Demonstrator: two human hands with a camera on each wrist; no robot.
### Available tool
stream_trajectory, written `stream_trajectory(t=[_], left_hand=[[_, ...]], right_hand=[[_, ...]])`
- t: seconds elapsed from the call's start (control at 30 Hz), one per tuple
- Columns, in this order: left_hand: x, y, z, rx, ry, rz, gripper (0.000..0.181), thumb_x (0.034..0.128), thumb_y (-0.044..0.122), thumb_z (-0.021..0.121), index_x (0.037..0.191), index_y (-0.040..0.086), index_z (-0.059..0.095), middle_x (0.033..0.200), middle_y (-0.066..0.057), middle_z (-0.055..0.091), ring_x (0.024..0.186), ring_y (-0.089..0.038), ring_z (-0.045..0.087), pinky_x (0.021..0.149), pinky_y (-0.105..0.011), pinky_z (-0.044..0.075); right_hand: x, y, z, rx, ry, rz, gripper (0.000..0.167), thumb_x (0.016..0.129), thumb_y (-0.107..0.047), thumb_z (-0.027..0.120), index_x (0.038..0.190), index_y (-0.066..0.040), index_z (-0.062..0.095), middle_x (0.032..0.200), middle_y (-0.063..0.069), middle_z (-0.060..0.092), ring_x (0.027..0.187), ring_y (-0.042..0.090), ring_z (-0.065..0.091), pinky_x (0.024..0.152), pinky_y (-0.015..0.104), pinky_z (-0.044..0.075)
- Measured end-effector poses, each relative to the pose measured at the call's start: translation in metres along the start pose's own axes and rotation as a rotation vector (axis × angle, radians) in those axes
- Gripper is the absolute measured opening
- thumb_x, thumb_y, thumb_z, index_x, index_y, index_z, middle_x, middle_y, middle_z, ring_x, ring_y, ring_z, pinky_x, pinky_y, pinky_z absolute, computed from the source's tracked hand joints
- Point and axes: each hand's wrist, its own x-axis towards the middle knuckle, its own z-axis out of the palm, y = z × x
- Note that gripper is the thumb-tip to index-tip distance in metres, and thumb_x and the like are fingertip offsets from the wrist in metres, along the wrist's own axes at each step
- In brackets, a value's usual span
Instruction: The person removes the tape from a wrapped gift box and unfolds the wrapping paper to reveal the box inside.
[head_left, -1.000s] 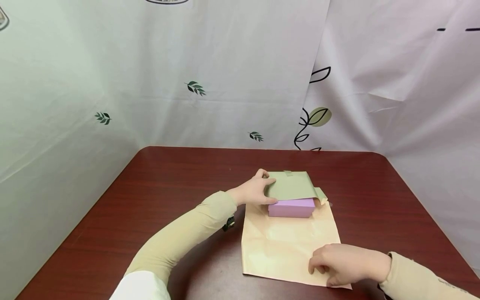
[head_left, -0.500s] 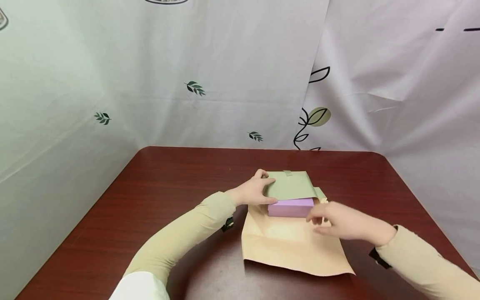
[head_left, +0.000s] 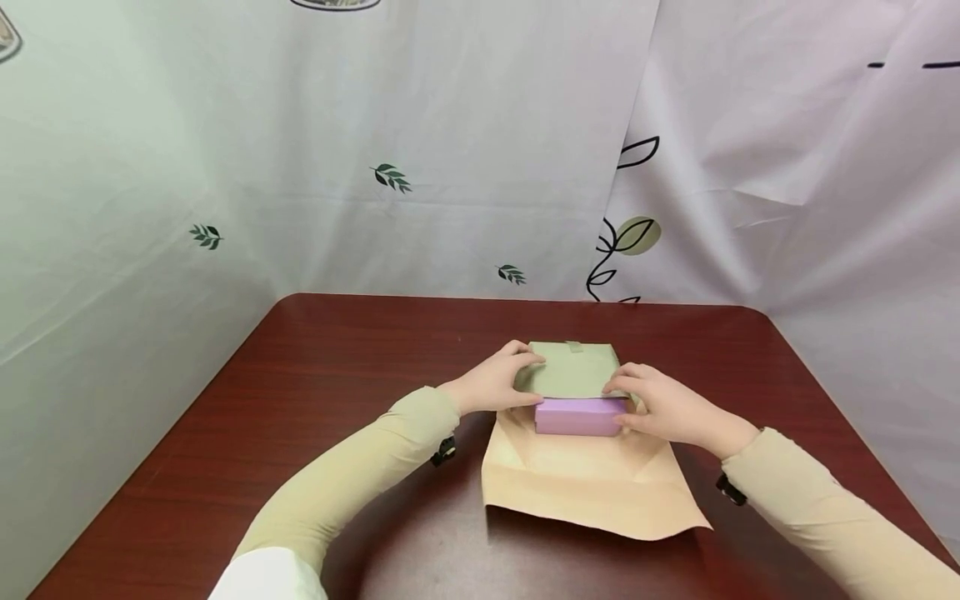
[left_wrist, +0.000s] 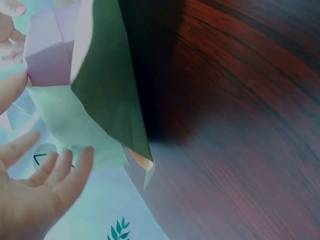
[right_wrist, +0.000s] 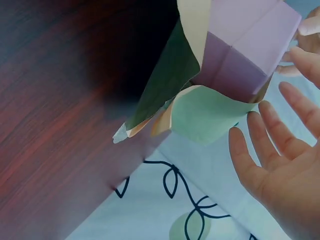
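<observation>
A purple box (head_left: 577,418) lies on a sheet of wrapping paper, green outside and cream inside. The green flap (head_left: 570,368) covers the far part of the box top. Toward me, the cream side (head_left: 573,493) spreads out with its near edge lifted. My left hand (head_left: 491,383) rests at the box's left side, fingers spread over the flap's edge. At the right side is my right hand (head_left: 671,404), fingertips on the flap's right edge and thumb by the box front. Both wrist views show extended fingers beside the purple box (left_wrist: 52,47) and green paper (right_wrist: 212,112).
The dark red wooden table (head_left: 360,350) extends around the paper. Behind it hangs a pale curtain (head_left: 450,125) printed with leaves. A small piece of tape (head_left: 574,347) sits at the flap's far edge.
My right hand has moved up and away from the paper's near edge to the box's right side. The near edge has lifted and shifted away from me. My left hand stays nearly in place.
</observation>
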Motion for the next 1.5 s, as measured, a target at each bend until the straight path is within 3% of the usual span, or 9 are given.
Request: stream_trajectory(t=[0.23, 0.4, 0.5, 0.7, 0.83, 0.97, 1.17, 1.3, 1.5], left_hand=[[-0.005, -0.010, -0.002, 0.051, 0.090, 0.085, 0.047, 0.0862, 0.019, 0.069, 0.129, 0.005, 0.055, 0.125, -0.011, 0.051, 0.093, -0.015, 0.055, 0.084, -0.027, 0.047], [-0.003, -0.011, -0.001, 0.086, 0.141, 0.126, 0.038, 0.0872, 0.018, 0.069, 0.122, 0.005, 0.060, 0.114, -0.007, 0.057, 0.094, -0.014, 0.057, 0.082, -0.025, 0.048], [-0.001, -0.009, -0.003, 0.054, 0.165, 0.141, 0.031, 0.0874, 0.014, 0.068, 0.116, 0.004, 0.062, 0.108, -0.007, 0.060, 0.097, -0.017, 0.059, 0.083, -0.027, 0.051], [0.007, -0.007, -0.007, 0.000, 0.185, 0.106, 0.024, 0.0877, 0.013, 0.068, 0.110, 0.006, 0.065, 0.106, -0.006, 0.060, 0.097, -0.016, 0.060, 0.083, -0.028, 0.051], [0.014, -0.006, -0.008, -0.030, 0.219, 0.085, 0.022, 0.0878, 0.013, 0.068, 0.108, 0.006, 0.066, 0.105, -0.005, 0.061, 0.097, -0.016, 0.060, 0.084, -0.029, 0.051], [0.020, -0.008, -0.009, -0.099, 0.226, 0.023, 0.021, 0.0886, 0.012, 0.066, 0.108, 0.006, 0.066, 0.106, -0.006, 0.060, 0.099, -0.018, 0.060, 0.085, -0.030, 0.051], [0.031, -0.013, -0.009, -0.123, 0.255, -0.046, 0.019, 0.0913, 0.010, 0.062, 0.110, 0.004, 0.065, 0.109, -0.009, 0.060, 0.104, -0.020, 0.061, 0.087, -0.032, 0.051], [0.037, -0.018, -0.010, -0.134, 0.280, -0.081, 0.019, 0.0917, 0.008, 0.061, 0.110, 0.003, 0.065, 0.109, -0.009, 0.061, 0.105, -0.021, 0.061, 0.088, -0.031, 0.051], [0.047, -0.025, -0.010, -0.170, 0.296, -0.095, 0.025, 0.0919, 0.005, 0.059, 0.117, 0.001, 0.061, 0.113, -0.013, 0.060, 0.106, -0.024, 0.060, 0.089, -0.033, 0.051]], right_hand=[[0.000, 0.002, 0.006, -0.018, 0.016, -0.046, 0.029, 0.072, -0.006, 0.078, 0.099, -0.008, 0.067, 0.101, 0.003, 0.059, 0.089, 0.016, 0.051, 0.076, 0.033, 0.048], [-0.001, 0.001, 0.009, -0.036, 0.049, -0.075, 0.028, 0.072, -0.006, 0.078, 0.098, -0.007, 0.068, 0.101, 0.004, 0.058, 0.091, 0.019, 0.051, 0.077, 0.035, 0.047], [-0.003, 0.000, 0.012, -0.048, 0.066, -0.093, 0.030, 0.072, -0.006, 0.078, 0.100, -0.005, 0.069, 0.102, 0.004, 0.058, 0.091, 0.019, 0.049, 0.076, 0.032, 0.047], [-0.006, 0.002, 0.016, -0.092, 0.128, -0.158, 0.038, 0.067, -0.006, 0.081, 0.102, -0.005, 0.068, 0.101, 0.005, 0.057, 0.090, 0.019, 0.048, 0.074, 0.031, 0.046], [-0.007, 0.003, 0.018, -0.115, 0.181, -0.204, 0.040, 0.063, -0.005, 0.083, 0.100, -0.004, 0.068, 0.099, 0.006, 0.058, 0.091, 0.022, 0.050, 0.077, 0.036, 0.045], [-0.007, 0.004, 0.019, -0.143, 0.208, -0.221, 0.040, 0.061, -0.008, 0.084, 0.098, -0.004, 0.068, 0.099, 0.008, 0.059, 0.097, 0.028, 0.051, 0.085, 0.044, 0.040], [-0.009, 0.002, 0.017, -0.123, 0.194, -0.170, 0.041, 0.062, -0.009, 0.083, 0.100, -0.007, 0.067, 0.102, 0.009, 0.059, 0.105, 0.033, 0.048, 0.085, 0.050, 0.032], [-0.009, 0.002, 0.016, -0.072, 0.141, -0.110, 0.037, 0.072, -0.013, 0.079, 0.105, -0.007, 0.066, 0.106, 0.008, 0.058, 0.107, 0.030, 0.048, 0.084, 0.049, 0.032], [-0.007, 0.014, 0.016, 0.092, 0.094, 0.073, 0.037, 0.088, -0.014, 0.065, 0.121, 0.000, 0.059, 0.122, 0.019, 0.056, 0.117, 0.039, 0.046, 0.093, 0.056, 0.032]])
